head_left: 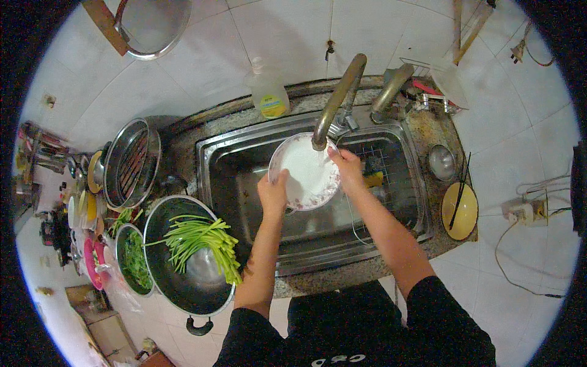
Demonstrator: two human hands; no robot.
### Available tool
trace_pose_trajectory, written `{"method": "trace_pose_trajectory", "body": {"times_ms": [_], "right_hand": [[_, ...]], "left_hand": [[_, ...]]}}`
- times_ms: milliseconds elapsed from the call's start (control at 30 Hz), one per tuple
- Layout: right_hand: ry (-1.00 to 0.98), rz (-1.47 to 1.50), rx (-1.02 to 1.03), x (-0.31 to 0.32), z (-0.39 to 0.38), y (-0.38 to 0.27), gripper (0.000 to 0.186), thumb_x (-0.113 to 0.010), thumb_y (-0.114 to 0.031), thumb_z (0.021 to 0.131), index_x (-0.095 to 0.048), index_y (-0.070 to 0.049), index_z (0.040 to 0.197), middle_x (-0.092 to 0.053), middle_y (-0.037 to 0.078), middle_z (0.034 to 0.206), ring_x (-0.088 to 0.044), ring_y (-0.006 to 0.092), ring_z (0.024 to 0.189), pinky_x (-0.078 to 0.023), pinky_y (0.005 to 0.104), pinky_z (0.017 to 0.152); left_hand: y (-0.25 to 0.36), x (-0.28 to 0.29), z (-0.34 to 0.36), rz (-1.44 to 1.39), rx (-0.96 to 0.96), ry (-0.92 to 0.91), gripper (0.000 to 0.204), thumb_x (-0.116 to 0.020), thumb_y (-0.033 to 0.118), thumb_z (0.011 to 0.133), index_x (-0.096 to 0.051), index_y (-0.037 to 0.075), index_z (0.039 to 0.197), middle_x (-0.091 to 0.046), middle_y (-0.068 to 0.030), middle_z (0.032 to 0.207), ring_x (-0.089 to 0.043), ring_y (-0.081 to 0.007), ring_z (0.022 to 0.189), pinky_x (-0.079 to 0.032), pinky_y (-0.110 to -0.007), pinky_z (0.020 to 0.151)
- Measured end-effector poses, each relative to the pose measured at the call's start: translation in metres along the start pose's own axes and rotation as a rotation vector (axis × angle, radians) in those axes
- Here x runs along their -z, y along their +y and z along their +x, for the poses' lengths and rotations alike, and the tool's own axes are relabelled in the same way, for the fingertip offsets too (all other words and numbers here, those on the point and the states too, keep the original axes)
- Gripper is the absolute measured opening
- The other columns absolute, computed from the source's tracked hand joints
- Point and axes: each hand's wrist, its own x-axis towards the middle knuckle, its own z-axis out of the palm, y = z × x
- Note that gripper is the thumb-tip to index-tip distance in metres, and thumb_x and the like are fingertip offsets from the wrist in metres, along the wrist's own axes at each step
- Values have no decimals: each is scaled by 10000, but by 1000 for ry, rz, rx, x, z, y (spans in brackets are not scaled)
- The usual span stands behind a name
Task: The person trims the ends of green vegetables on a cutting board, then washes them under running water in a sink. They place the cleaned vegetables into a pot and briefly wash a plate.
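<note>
A white plate (306,174) with a reddish patterned rim is held over the sink (238,214), right beneath the metal faucet (339,101). My left hand (273,192) grips its left edge, thumb on the upper face. On the opposite edge my right hand (348,168) holds it the same way, thumb near the faucet's mouth. The fingers under the plate are hidden. Whether water is running cannot be made out. Behind my right forearm a wire rack (376,158) lies in the sink with something yellow (374,178) by it.
Left of the sink stands a large pot (183,287) with long green stalks (202,241), beside a bowl of chopped greens (136,260). A clear bottle (267,92) stands behind the sink. On the right are a yellow bowl (461,214) with dark chopsticks (457,199) and a small metal bowl (441,162).
</note>
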Motion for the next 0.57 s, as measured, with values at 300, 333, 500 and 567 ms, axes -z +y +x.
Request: {"method": "trace_pose_trajectory", "body": {"times_ms": [300,333,500,567], "right_hand": [[-157,337,-104,2,-13,-39,260,-528,-39,726,-514,17,979,-586,96,835,-555,173,672,-449,282,630],[-124,305,-66,3,-14,-36,278,-528,-18,719,-507,20,993,-586,100,844,-556,179,684,-447,286,640],[182,83,84,-15,-28,-20,321,-477,22,736,-473,23,1057,-550,85,944,-515,150,824,-402,261,739],[214,-26,91,-19,-29,-13,357,-498,16,738,-463,5,1093,-549,76,965,-502,158,859,-383,264,776]], "left_hand": [[-55,-7,1,-849,455,-322,452,-524,-38,648,-402,-23,1083,-531,-117,950,-548,-227,809,-466,-312,657],[-53,-14,-4,-845,428,-253,443,-521,-31,652,-404,-24,1079,-533,-112,951,-546,-228,819,-461,-315,671],[-52,-44,-14,224,-162,125,451,-505,44,726,-369,6,1154,-403,-171,1158,-418,-273,1042,-323,-369,881],[-43,-50,-13,1042,-391,113,605,-534,224,759,-234,71,1261,-228,-177,1294,-197,-310,1205,-161,-337,987]]}}
